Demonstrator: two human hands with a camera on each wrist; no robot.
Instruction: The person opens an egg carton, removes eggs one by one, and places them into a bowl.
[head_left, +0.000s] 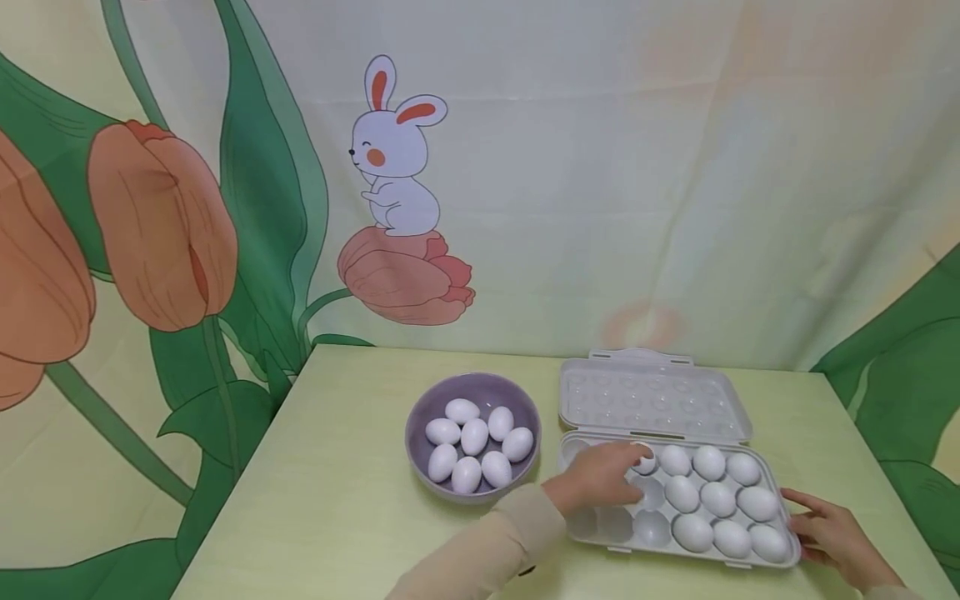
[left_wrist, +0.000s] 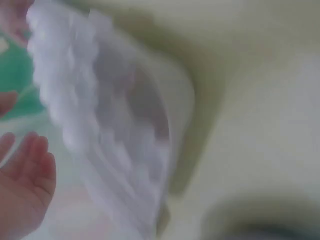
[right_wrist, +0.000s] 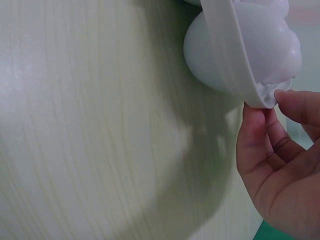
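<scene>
A pale plastic egg tray [head_left: 594, 543] lies unfolded on the table, its right side filled with white eggs and several cups at the left bare. My left hand [head_left: 600, 479] hovers over those left cups, fingers and thumb spread apart. Its fingertips are near a back-row egg [head_left: 647, 463]; contact cannot be made out. In the blurred left wrist view, that hand [left_wrist: 27, 190] shows nothing between its fingers. With thumb and fingers, my right hand [right_wrist: 285, 165] pinches the rim of the tray [right_wrist: 231, 55] at its right end. The right wrist view shows an egg [right_wrist: 267, 45] inside that corner.
Left of the tray stands a purple bowl [head_left: 476, 385] with several white eggs in it. The tray's lid [head_left: 652, 400] lies folded back toward the curtain [head_left: 540, 208] behind the table. Bare pale tabletop [head_left: 315, 492] extends to the left.
</scene>
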